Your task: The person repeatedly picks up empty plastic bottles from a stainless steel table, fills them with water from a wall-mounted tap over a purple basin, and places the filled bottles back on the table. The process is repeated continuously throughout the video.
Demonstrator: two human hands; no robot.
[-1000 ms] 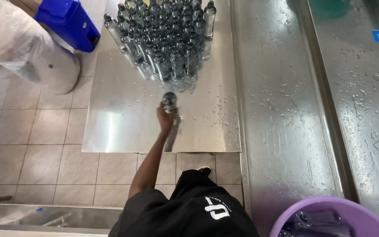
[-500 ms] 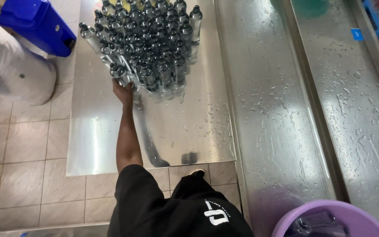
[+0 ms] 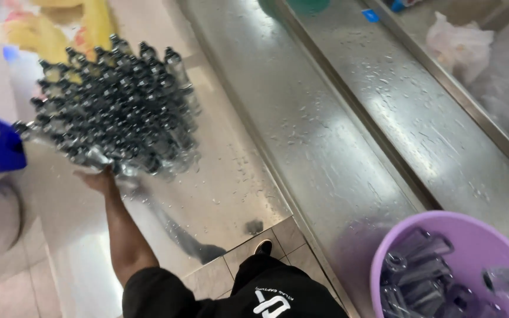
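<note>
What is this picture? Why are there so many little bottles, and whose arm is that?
The camera sits on a person's head and looks down, so you see that person's own body and arm from above. The left hand reaches to the edge of a big crowd of small clear bottles with dark caps, standing close together on a shiny metal sheet. The picture is blurry, so I cannot tell whether the hand grips one bottle or just touches them. The right hand is out of sight. Beside the sheet runs a long wet metal counter. At the bottom right is a purple tub with more clear bottles lying inside. Below is a tiled floor.
</note>
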